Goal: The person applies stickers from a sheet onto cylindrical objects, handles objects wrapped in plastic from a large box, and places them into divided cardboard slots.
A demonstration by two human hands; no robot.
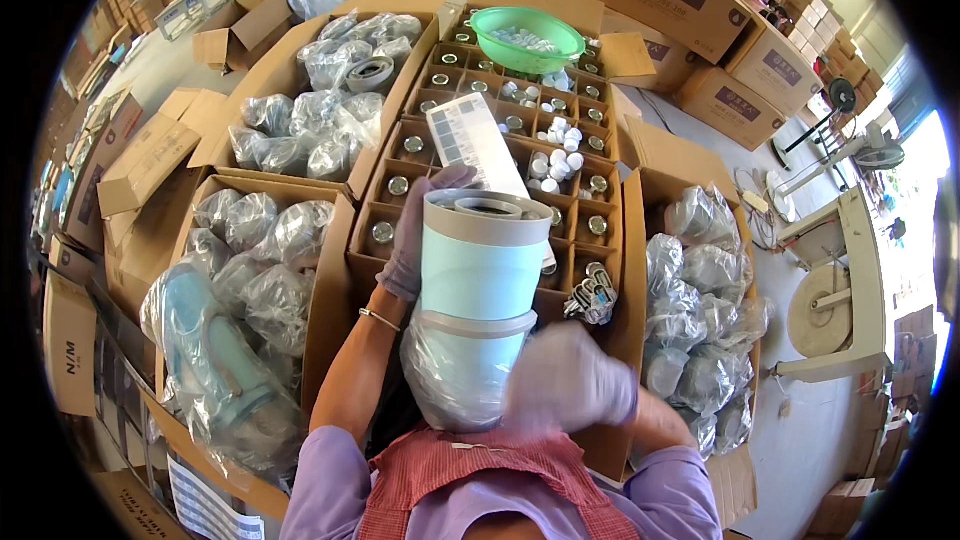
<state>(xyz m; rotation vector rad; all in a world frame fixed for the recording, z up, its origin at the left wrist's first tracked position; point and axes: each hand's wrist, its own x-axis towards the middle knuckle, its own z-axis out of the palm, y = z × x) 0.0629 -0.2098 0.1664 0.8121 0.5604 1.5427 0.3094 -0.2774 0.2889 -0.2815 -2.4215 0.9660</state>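
Center of the head view: light-blue cylinder (pixel 475 275) stands nearly upright in front of the person's red checked apron (pixel 475 465), grey band at top and another lower down, grey ring (pixel 490 205) seen inside the open top. Clear plastic bag (pixel 445 380) wraps its lower part. Left gloved hand (pixel 408 240) is against the cylinder's left side, fingers reaching up past the rim; palm side hidden, can't tell how firmly it grasps. Right gloved hand (pixel 570 380) is motion-blurred at the lower right, just beside the bag; can't tell whether it's clenched on the plastic or loose. Beyond the cylinder: divided carton (pixel 375 208) with round metallic tops in many cells, white caps (pixel 555 155) scattered over the dividers, green bowl (pixel 540 60) of small pale pieces on the far part, a white flat box (pixel 475 145) lying across the cells, and a clump of small shiny pieces (pixel 592 298) near the right hand. Left carton (pixel 335 250) holds plastic-wrapped parts, a bagged light-blue-and-grey piece (pixel 225 340) on top. Right carton (pixel 640 340) is full of bagged parts too.
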